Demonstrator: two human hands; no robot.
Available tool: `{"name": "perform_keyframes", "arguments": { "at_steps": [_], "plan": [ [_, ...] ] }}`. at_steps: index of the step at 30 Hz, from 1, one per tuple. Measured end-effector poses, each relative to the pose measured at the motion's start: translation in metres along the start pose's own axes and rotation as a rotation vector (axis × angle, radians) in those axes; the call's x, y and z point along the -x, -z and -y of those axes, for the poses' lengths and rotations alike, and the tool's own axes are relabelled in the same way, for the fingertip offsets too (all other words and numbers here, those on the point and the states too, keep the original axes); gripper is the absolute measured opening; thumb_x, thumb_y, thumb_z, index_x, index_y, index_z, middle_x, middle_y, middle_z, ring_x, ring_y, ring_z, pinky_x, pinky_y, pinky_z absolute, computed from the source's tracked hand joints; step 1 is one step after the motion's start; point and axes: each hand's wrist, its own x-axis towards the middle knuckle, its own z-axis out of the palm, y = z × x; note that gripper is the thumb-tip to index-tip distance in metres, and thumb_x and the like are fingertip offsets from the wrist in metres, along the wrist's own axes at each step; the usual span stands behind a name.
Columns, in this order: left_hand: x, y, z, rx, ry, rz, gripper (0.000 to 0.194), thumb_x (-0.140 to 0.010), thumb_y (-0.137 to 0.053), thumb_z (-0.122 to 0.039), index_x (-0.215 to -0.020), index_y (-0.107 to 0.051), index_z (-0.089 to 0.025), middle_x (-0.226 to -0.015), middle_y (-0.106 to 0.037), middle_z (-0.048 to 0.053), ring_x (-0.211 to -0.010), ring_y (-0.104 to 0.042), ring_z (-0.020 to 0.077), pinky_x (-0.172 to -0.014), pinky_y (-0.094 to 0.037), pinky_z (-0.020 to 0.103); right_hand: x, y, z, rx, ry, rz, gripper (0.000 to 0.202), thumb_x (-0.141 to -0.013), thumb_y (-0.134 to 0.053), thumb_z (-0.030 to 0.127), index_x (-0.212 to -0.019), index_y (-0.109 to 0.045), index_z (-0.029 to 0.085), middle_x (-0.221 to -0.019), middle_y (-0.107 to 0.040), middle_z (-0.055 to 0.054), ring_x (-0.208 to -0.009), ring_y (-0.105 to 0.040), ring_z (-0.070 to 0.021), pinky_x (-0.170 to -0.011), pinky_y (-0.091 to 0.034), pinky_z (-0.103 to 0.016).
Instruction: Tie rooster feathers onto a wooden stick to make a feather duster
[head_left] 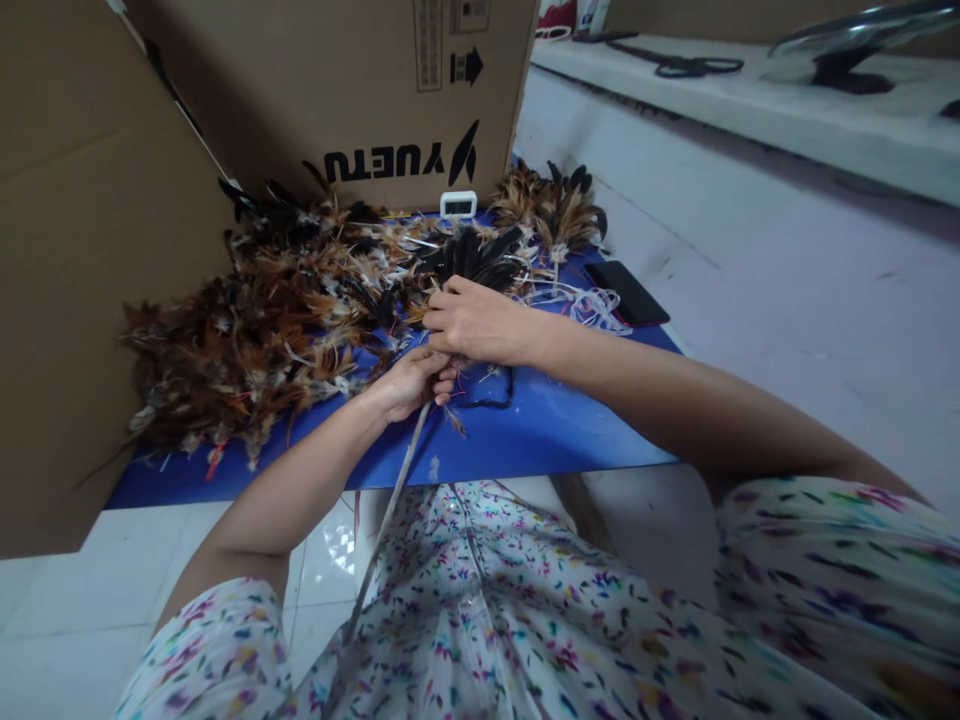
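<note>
Both hands meet above the blue tabletop [555, 420]. My left hand [420, 385] is closed, and a long thin pale stick [401, 475] runs from it down past the table edge towards my lap. Just above and against it, my right hand [476, 325] has its fingers pinched together; what they hold is hidden. Behind the right hand black feathers [476, 255] fan out; whether they touch the fingers I cannot tell. A large heap of brown feathers [255, 310] lies to the left. A small loose feather [455, 420] and a black cord [499, 403] lie close by.
Cardboard boxes [360, 80] wall the back and left. A small white digital clock [458, 205] stands before them. More brown feathers [551, 205], a tangle of clear strip [596, 308] and a black phone [630, 292] lie right. Scissors [694, 67] rest on a ledge.
</note>
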Motion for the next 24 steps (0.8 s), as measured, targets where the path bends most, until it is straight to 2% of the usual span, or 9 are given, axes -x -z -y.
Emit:
{"name": "perform_keyframes", "arguments": {
  "at_steps": [3, 7, 10, 11, 13, 15, 17, 20, 24],
  "plan": [
    [0.001, -0.002, -0.002, 0.008, 0.001, -0.037, 0.027, -0.089, -0.060, -0.026, -0.070, -0.043, -0.016, -0.058, -0.037, -0.005, -0.043, -0.034, 0.0046, -0.038, -0.029, 0.015, 0.005, 0.001, 0.001, -0.068, -0.071, -0.065, 0.023, -0.098, -0.048, 0.030, -0.097, -0.068, 0.019, -0.107, -0.066, -0.008, -0.104, -0.051, -0.0240, -0.080, -0.031, -0.038],
    [0.004, -0.003, -0.009, 0.050, -0.041, -0.053, 0.029, -0.089, -0.060, -0.029, -0.072, -0.041, -0.017, -0.058, -0.035, -0.006, -0.043, -0.031, 0.0034, -0.038, -0.026, 0.013, 0.026, 0.007, 0.010, -0.204, -0.443, -0.473, 0.026, -0.099, -0.043, 0.027, -0.109, -0.065, 0.019, -0.123, -0.061, -0.012, -0.116, -0.051, -0.0266, -0.089, -0.036, -0.042],
    [0.006, -0.003, -0.015, 0.088, -0.066, -0.053, 0.029, -0.089, -0.061, -0.030, -0.073, -0.041, -0.017, -0.058, -0.034, -0.007, -0.043, -0.031, 0.0029, -0.038, -0.026, 0.013, 0.044, 0.008, 0.027, -0.380, -0.794, -0.706, 0.030, -0.099, -0.042, 0.032, -0.095, -0.068, 0.019, -0.101, -0.067, -0.010, -0.100, -0.059, -0.0237, -0.086, -0.040, -0.039],
    [0.007, -0.003, -0.017, 0.100, -0.075, -0.050, 0.030, -0.089, -0.062, -0.030, -0.073, -0.041, -0.017, -0.058, -0.034, -0.007, -0.043, -0.031, 0.0028, -0.038, -0.026, 0.013, 0.048, 0.006, 0.034, -0.475, -0.881, -0.727, 0.031, -0.097, -0.045, 0.036, -0.088, -0.069, 0.018, -0.091, -0.068, -0.009, -0.089, -0.060, -0.0216, -0.081, -0.042, -0.036],
    [0.008, -0.003, -0.019, 0.123, -0.088, -0.041, 0.031, -0.088, -0.063, -0.031, -0.073, -0.042, -0.016, -0.059, -0.034, -0.007, -0.043, -0.032, 0.0027, -0.038, -0.027, 0.013, 0.052, -0.003, 0.046, -0.740, -0.988, -0.658, 0.034, -0.091, -0.055, 0.044, -0.076, -0.069, 0.017, -0.075, -0.067, -0.005, -0.071, -0.058, -0.0166, -0.071, -0.042, -0.032],
    [0.009, -0.002, -0.019, 0.143, -0.097, -0.025, 0.031, -0.087, -0.065, -0.031, -0.072, -0.043, -0.016, -0.060, -0.036, -0.006, -0.044, -0.034, 0.0032, -0.038, -0.029, 0.013, 0.048, -0.015, 0.055, -1.076, -0.997, -0.496, 0.038, -0.084, -0.063, 0.051, -0.074, -0.070, 0.015, -0.067, -0.066, -0.002, -0.064, -0.056, -0.0138, -0.065, -0.042, -0.029],
    [0.011, -0.002, -0.019, 0.147, -0.101, -0.001, 0.031, -0.085, -0.067, -0.031, -0.071, -0.044, -0.016, -0.060, -0.036, -0.005, -0.045, -0.035, 0.0037, -0.038, -0.030, 0.013, 0.039, -0.026, 0.058, -1.433, -0.890, -0.420, 0.041, -0.076, -0.070, 0.055, -0.081, -0.073, 0.014, -0.073, -0.069, -0.002, -0.068, -0.059, -0.0140, -0.067, -0.045, -0.028],
    [0.013, -0.002, -0.020, 0.133, -0.090, 0.043, 0.030, -0.085, -0.067, -0.029, -0.068, -0.047, -0.015, -0.059, -0.035, -0.005, -0.044, -0.034, 0.0044, -0.036, -0.030, 0.014, 0.020, -0.035, 0.057, -1.935, -0.703, -0.509, 0.043, -0.070, -0.078, 0.050, -0.093, -0.073, 0.015, -0.092, -0.073, -0.005, -0.086, -0.065, -0.0164, -0.080, -0.051, -0.031],
    [0.016, -0.005, -0.021, 0.145, -0.028, 0.079, 0.026, -0.084, -0.065, -0.025, -0.068, -0.047, -0.015, -0.061, -0.032, -0.004, -0.044, -0.032, 0.0043, -0.035, -0.027, 0.013, 0.001, -0.032, 0.050, -2.229, -0.712, -0.530, 0.036, -0.059, -0.087, 0.041, -0.078, -0.072, 0.015, -0.077, -0.071, -0.002, -0.074, -0.063, -0.0130, -0.073, -0.053, -0.027]
  ]
}}
